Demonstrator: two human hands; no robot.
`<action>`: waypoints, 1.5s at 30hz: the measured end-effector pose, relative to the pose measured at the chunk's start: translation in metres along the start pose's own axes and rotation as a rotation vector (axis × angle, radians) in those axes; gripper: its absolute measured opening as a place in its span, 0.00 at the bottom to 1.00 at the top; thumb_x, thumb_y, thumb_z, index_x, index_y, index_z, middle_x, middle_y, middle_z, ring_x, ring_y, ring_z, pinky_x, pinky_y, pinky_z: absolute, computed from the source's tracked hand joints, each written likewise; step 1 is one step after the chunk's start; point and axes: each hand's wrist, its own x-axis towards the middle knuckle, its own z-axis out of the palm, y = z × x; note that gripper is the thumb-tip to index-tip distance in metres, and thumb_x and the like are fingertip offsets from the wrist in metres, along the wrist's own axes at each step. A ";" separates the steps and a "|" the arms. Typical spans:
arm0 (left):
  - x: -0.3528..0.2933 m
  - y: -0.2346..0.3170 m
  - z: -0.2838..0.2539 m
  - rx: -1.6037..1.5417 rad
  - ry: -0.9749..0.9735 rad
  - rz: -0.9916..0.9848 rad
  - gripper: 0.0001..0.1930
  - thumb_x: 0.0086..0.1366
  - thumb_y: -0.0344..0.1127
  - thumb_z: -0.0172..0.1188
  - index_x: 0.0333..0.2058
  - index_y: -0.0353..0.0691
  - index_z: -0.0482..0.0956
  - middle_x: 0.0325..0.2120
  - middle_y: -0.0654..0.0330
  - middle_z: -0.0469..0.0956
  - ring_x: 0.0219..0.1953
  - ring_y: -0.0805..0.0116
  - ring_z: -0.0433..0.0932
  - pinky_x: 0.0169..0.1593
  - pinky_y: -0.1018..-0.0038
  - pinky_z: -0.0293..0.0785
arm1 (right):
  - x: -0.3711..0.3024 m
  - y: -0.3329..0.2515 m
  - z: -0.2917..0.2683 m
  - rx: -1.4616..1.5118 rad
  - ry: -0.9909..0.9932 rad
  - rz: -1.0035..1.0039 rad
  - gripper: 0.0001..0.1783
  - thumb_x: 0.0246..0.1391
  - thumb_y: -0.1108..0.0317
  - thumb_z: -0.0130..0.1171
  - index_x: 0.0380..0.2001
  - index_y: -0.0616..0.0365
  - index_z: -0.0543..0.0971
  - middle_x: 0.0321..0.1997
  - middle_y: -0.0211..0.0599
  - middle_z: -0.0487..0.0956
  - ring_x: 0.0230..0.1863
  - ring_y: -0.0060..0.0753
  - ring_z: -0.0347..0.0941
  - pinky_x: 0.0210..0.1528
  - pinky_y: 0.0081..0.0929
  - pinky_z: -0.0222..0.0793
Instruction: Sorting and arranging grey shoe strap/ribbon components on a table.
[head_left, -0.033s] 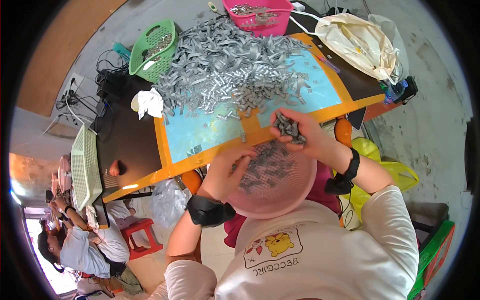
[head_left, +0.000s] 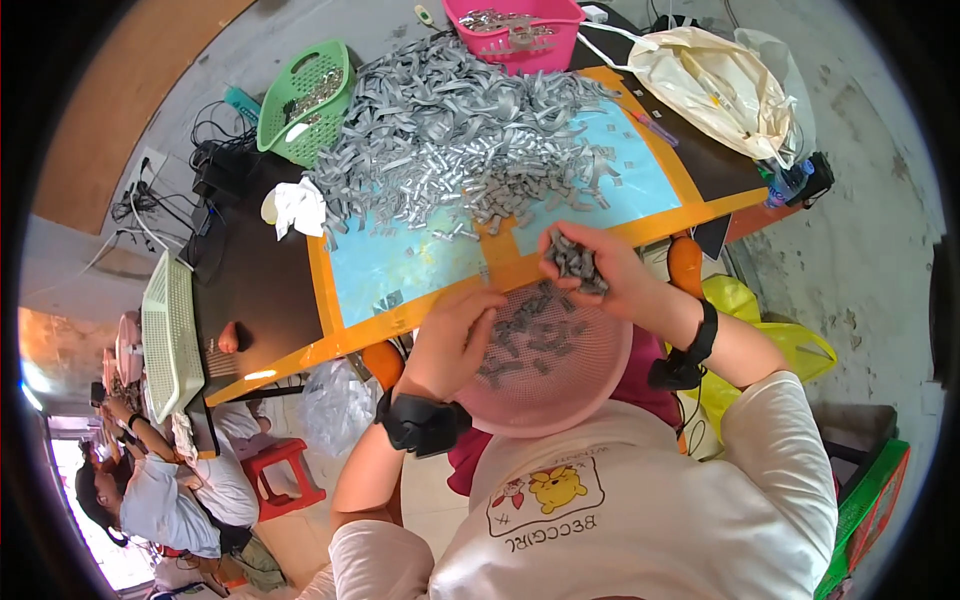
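Note:
My right hand [head_left: 605,268] is cupped round a handful of small folded grey strap pieces [head_left: 572,260], above the right rim of a pink mesh basket [head_left: 590,375]. The basket rests against my lap under the table edge, with several loose grey pieces [head_left: 540,335] inside. At the basket's left rim, my left hand [head_left: 455,335] has its fingers curled and the thumb close to them. Anything between those fingers is hidden. One small grey piece [head_left: 484,271] lies on the table edge just beyond its fingertips. A large heap of grey strap pieces [head_left: 450,120] covers the far table.
The table has a blue sheet [head_left: 400,270] bordered with orange tape. Behind it stand a green basket [head_left: 345,100] and a pink basket [head_left: 560,40] of metal parts. A cream bag [head_left: 690,70] lies far right, a white tissue [head_left: 300,207] left. Another person [head_left: 170,510] sits at lower left.
My left hand has shifted very slightly, with its thumb nearer the fingers. The right hand keeps its handful in almost the same place.

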 end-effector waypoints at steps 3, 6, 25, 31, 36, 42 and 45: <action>0.005 -0.005 0.007 0.414 0.138 0.175 0.15 0.61 0.28 0.51 0.47 0.35 0.72 0.49 0.47 0.71 0.53 0.48 0.68 0.55 0.65 0.65 | -0.005 0.019 0.003 -0.309 0.093 -0.023 0.15 0.62 0.56 0.45 0.37 0.56 0.72 0.32 0.33 0.71 0.21 0.18 0.63 0.15 0.16 0.59; 0.003 -0.005 0.006 0.419 0.065 0.203 0.16 0.59 0.27 0.53 0.47 0.37 0.73 0.49 0.47 0.71 0.51 0.47 0.69 0.53 0.64 0.66 | -0.021 0.024 0.002 -1.578 -0.017 -0.465 0.10 0.55 0.68 0.55 0.39 0.61 0.73 0.37 0.38 0.73 0.37 0.33 0.72 0.36 0.27 0.70; 0.084 -0.006 0.026 0.737 0.110 0.349 0.24 0.57 0.26 0.55 0.53 0.35 0.64 0.53 0.43 0.65 0.51 0.43 0.68 0.55 0.61 0.65 | -0.009 -0.020 -0.021 -1.869 0.474 -0.849 0.14 0.46 0.68 0.61 0.37 0.58 0.74 0.38 0.43 0.71 0.37 0.49 0.72 0.37 0.38 0.70; 0.056 0.012 0.027 0.536 -0.075 0.255 0.18 0.58 0.28 0.53 0.48 0.35 0.68 0.54 0.46 0.65 0.54 0.46 0.66 0.53 0.60 0.68 | -0.006 -0.040 -0.042 -1.909 0.505 -0.692 0.19 0.47 0.66 0.62 0.42 0.60 0.70 0.37 0.48 0.69 0.35 0.52 0.72 0.33 0.41 0.70; 0.043 0.005 0.010 0.397 0.076 0.221 0.16 0.58 0.25 0.53 0.47 0.37 0.71 0.48 0.48 0.71 0.50 0.45 0.70 0.51 0.62 0.69 | 0.004 -0.037 -0.040 -1.883 0.473 -0.739 0.17 0.47 0.66 0.61 0.41 0.59 0.71 0.37 0.47 0.69 0.34 0.51 0.71 0.34 0.40 0.69; 0.039 -0.001 -0.005 0.351 0.180 0.034 0.18 0.55 0.22 0.56 0.47 0.36 0.72 0.43 0.48 0.73 0.43 0.44 0.72 0.47 0.63 0.71 | 0.016 -0.040 -0.045 -1.828 0.447 -0.834 0.11 0.48 0.72 0.57 0.37 0.60 0.72 0.36 0.45 0.69 0.34 0.51 0.71 0.35 0.39 0.68; 0.042 0.000 0.008 0.290 0.122 -0.013 0.22 0.53 0.24 0.59 0.49 0.36 0.71 0.47 0.50 0.71 0.45 0.47 0.72 0.50 0.65 0.70 | 0.016 -0.037 -0.047 -1.903 0.370 -0.869 0.11 0.47 0.76 0.55 0.37 0.60 0.73 0.35 0.43 0.70 0.34 0.49 0.71 0.34 0.37 0.69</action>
